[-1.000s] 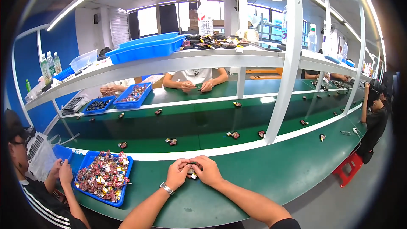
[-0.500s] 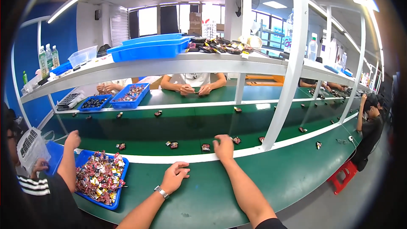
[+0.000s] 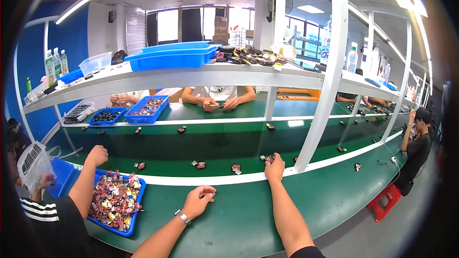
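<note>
The small part (image 3: pixel 268 159) lies on the moving green belt just past the white divider strip, right at the fingertips of the right hand (image 3: pixel 275 168). That hand reaches forward over the strip with the arm stretched out, the fingers curled down onto the part; whether the grip has closed on it or only touches it I cannot tell.

The green surface (image 3: pixel 334 200) runs wide beneath both forearms, and the belt (image 3: pixel 215 141) beyond it carries similar small parts spaced apart, likely so each can be picked singly.

A blue tray (image 3: pixel 125 229) heaped with mixed small pieces sits at the near left, beside a neighbouring person's arm (image 3: pixel 88 181).

The left hand (image 3: pixel 197 200), wearing a wristwatch, rests loosely curled on the surface, holding nothing visible.
</note>
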Motion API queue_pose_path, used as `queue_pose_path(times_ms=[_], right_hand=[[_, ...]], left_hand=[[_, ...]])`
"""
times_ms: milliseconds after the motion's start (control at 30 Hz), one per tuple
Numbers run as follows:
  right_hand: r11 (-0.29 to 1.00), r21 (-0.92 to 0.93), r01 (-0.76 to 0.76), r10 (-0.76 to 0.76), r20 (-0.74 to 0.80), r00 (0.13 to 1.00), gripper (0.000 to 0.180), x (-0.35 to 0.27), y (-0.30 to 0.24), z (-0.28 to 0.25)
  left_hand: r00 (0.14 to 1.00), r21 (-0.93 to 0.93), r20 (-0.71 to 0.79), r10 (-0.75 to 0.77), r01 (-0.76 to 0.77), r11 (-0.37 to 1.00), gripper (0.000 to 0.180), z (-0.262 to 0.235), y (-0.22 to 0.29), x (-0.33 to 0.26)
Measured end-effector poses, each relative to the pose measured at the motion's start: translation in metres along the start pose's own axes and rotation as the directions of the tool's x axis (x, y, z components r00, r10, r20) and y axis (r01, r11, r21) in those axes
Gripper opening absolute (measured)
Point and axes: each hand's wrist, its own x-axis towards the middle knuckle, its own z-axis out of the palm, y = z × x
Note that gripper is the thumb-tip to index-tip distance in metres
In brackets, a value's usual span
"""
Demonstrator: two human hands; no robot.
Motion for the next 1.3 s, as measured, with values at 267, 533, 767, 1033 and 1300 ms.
queue_pose_path(times_ms=[267, 533, 767, 1033, 1300], right_hand=[[0.754, 0.554, 0.354, -0.581, 0.311, 0.752, 0.064, -0.095, -0.069, -0.025], [0.639, 0.626, 0.447, -0.768, 0.498, 0.403, 0.070, -0.132, -0.106, -0.027], [0.615, 0.461, 0.640, -0.776, 0.209, 0.595, 0.040, -0.148, -0.123, -0.028], [0.493, 0.312, 0.812, -0.869, 0.128, 0.478, 0.015, -0.153, -0.118, -0.014], [0.493, 0.445, 0.747, -0.870, 0.266, 0.416, 0.014, -0.143, -0.117, -0.023]], left_hand=[[0.989, -0.305, 0.037, -0.144, 0.148, 0.941, 0.036, -0.007, 0.015, -0.002], [0.939, -0.335, 0.303, -0.165, 0.267, 0.904, 0.034, -0.026, 0.004, 0.001], [0.966, -0.439, 0.181, -0.183, 0.246, 0.864, 0.034, -0.021, 0.012, -0.005], [0.977, -0.478, 0.149, -0.154, 0.207, 0.853, 0.031, -0.018, 0.012, -0.004], [0.978, -0.369, 0.132, -0.160, 0.198, 0.908, 0.030, -0.012, 0.020, -0.006]])
